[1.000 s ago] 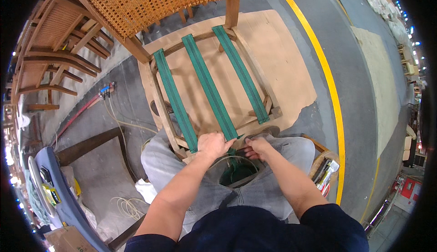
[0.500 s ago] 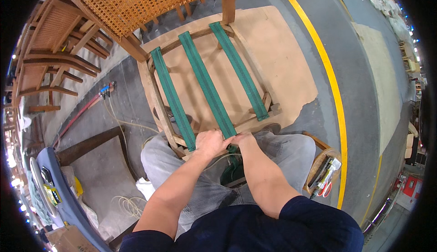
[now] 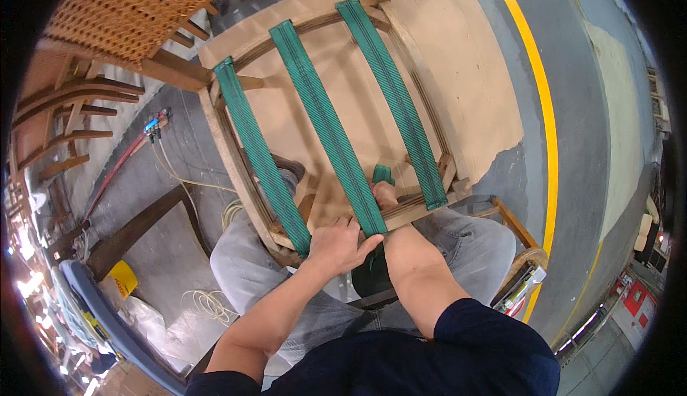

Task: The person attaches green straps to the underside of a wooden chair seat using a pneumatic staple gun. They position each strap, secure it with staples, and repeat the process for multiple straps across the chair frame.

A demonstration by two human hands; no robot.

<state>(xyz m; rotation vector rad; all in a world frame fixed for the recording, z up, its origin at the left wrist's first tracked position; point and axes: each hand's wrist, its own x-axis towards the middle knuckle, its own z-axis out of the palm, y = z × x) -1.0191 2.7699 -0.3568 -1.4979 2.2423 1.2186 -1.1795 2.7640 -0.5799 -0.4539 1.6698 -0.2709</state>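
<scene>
The left hand point(image 3: 335, 248) lies over the front rail point(image 3: 409, 216) of the wooden chair frame point(image 3: 237, 163), thumb stretched across the near end of the middle green strap point(image 3: 324, 127); whether its fingers grip cannot be told. The right forearm point(image 3: 411, 263) passes under that rail; the right hand point(image 3: 385, 194) shows inside the frame, fingers closed around a green webbing end point(image 3: 383, 174).

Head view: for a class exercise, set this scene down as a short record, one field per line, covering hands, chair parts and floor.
Left hand: at the front rail, by the near end of the middle strap
Right hand: inside the frame, beside a green strip; grip unclear
Straps: three, green, spanning the frame
Chair back: cane, upper left
Floor: cardboard under chair; yellow line to the right
</scene>
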